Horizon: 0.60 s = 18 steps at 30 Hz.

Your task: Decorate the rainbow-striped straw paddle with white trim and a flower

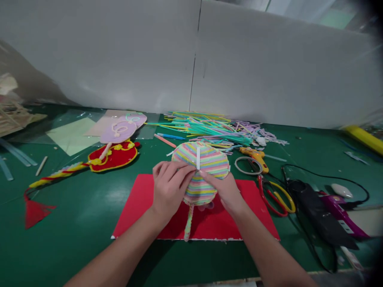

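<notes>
A round hand fan with pastel stripes of pink, yellow, green and blue faces up, its twisted pipe-cleaner handle pointing towards me. Down the upper middle of its face runs a short white strip. My left hand is closed, its fingertips pinching at the strip's lower end; its thumb is mostly hidden. Around the fan's right edge my right hand is closed, with the thumb lying over the face near the strip. Beneath both hands is a red board.
To the left lie a red-and-yellow fan with a tassel and a lilac fan shape. Behind are loose pipe cleaners. On the right are a yellow glue gun, scissors and a black power strip with cables.
</notes>
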{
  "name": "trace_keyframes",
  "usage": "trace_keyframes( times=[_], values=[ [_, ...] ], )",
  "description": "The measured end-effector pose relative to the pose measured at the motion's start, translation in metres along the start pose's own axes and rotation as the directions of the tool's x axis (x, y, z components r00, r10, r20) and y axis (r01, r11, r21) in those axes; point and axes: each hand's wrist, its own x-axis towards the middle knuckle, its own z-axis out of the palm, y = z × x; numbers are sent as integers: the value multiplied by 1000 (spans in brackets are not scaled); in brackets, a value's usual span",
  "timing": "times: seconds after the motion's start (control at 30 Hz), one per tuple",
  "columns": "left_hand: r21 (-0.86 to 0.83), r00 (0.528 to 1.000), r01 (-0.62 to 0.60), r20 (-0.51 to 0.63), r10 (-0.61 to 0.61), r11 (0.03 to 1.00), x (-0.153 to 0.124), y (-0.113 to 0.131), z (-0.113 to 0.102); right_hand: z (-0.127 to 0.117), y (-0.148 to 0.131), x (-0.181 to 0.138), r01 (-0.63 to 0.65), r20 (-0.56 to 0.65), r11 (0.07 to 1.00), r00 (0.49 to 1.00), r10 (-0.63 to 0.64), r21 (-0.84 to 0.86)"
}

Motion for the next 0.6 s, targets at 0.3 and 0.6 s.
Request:
trace_keyframes(
  times=[0.3, 0.6],
  values=[
    [4, 1000, -14, 20, 14, 1000, 0, 0, -1, 0, 1, 0, -7, -48, 1000, 999, 7, 3],
    [-64, 990, -20, 142, 29, 998, 11, 4, -9, 4, -14, -7, 27, -142, 997, 989, -37, -75]
  ],
)
